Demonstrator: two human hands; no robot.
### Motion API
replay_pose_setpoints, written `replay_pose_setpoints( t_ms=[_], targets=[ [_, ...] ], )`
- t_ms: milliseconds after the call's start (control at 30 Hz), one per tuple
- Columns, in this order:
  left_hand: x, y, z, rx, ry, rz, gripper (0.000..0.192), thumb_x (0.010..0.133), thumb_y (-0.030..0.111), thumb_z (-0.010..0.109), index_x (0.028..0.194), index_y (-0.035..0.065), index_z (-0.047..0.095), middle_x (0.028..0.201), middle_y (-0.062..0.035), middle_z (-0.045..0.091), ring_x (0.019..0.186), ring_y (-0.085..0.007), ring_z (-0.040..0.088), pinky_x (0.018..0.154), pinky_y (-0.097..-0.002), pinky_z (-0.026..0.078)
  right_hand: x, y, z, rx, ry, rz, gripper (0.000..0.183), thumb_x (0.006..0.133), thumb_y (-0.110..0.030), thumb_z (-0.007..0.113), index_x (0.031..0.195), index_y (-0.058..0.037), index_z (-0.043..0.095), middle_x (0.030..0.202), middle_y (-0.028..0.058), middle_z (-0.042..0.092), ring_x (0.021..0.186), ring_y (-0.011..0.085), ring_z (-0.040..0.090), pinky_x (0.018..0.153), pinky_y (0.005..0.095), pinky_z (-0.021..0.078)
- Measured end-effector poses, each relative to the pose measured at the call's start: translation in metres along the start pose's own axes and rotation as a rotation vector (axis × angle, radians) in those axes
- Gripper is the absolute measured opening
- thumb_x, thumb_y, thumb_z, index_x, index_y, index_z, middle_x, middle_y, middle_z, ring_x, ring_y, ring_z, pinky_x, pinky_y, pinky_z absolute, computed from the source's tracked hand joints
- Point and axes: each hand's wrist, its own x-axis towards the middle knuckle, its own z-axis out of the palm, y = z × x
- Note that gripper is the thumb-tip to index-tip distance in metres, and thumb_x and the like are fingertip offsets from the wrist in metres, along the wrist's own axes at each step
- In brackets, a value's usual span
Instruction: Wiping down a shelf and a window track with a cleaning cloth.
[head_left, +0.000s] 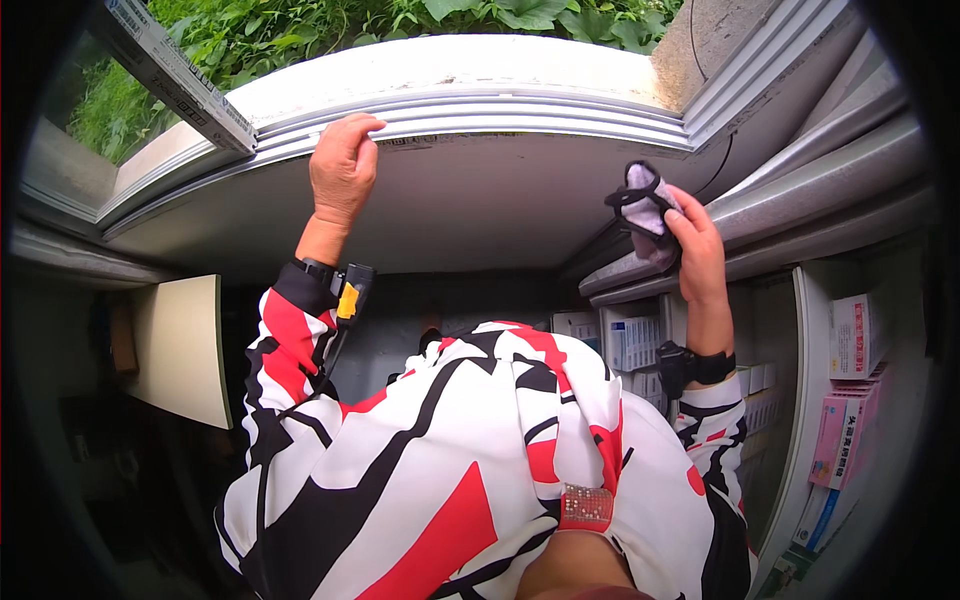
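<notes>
My right hand (699, 238) grips a bunched greyish-lilac cloth (646, 214) with black edging, pinched between thumb and fingers. The cloth hangs in the air to the right, in front of the wall under the window and close to a silvery curtain (810, 187). My left hand (345, 166) is raised at the inner edge of the aluminium sliding-window track (480, 112). Its fingers curl loosely towards the right and nothing shows in it. Whether its fingertips touch the track, I cannot tell.
A window sash frame (187, 90) bearing print stands at the left of the track. Beyond the pale outer sill (450, 71) grow green plants (525, 15). At right, a shelf unit (799, 337) holds several boxes (847, 427). A cream panel (184, 345) juts out at left.
</notes>
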Motion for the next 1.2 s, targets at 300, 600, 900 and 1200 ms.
replay_pose_setpoints(
  t_ms=[300, 600, 900, 1200],
  targets=[
    [0.049, -0.107, -0.034, 0.174, -0.092, 0.070, 0.017, 0.081, 0.001, 0.060, 0.095, 0.0066, 0.068, 0.105, -0.0096, 0.068, 0.097, -0.0287, 0.063, 0.086, -0.0377, 0.050, 0.150, 0.022, 0.019, -1.518, 0.181, -0.384, 0.029, 0.086, -0.020, 0.061, 0.113, -0.0132, 0.069, 0.113, 0.0126, 0.066, 0.102, 0.0348, 0.059, 0.091, 0.0415, 0.0475],
    [0.044, -0.106, -0.032, 0.069, -0.230, 0.007, 0.020, 0.080, 0.002, 0.063, 0.100, 0.0054, 0.067, 0.104, -0.0122, 0.067, 0.096, -0.0303, 0.062, 0.087, -0.0394, 0.048, 0.123, 0.026, 0.281, -1.235, -0.175, -0.587, 0.027, 0.081, -0.016, 0.068, 0.107, -0.0113, 0.068, 0.110, 0.0095, 0.060, 0.099, 0.0312, 0.055, 0.083, 0.0397, 0.0498],
    [0.046, -0.104, -0.037, 0.072, -0.261, 0.026, 0.026, 0.081, 0.002, 0.062, 0.107, 0.0033, 0.066, 0.106, -0.0141, 0.066, 0.099, -0.0318, 0.062, 0.089, -0.0392, 0.047, 0.154, 0.015, 0.032, -1.531, 0.448, -0.405, 0.018, 0.075, -0.018, 0.063, 0.089, -0.0116, 0.072, 0.096, 0.0106, 0.065, 0.091, 0.0348, 0.058, 0.081, 0.0450, 0.0507],
    [0.047, -0.106, -0.031, 0.108, -0.261, -0.020, 0.025, 0.081, -0.001, 0.060, 0.105, 0.0032, 0.066, 0.104, -0.0134, 0.067, 0.098, -0.0315, 0.062, 0.089, -0.0391, 0.048, 0.133, 0.013, 0.152, -1.294, 0.104, -0.606, 0.025, 0.076, -0.011, 0.065, 0.100, -0.0099, 0.068, 0.102, 0.0111, 0.062, 0.093, 0.0311, 0.057, 0.083, 0.0394, 0.0485]
  ],
)
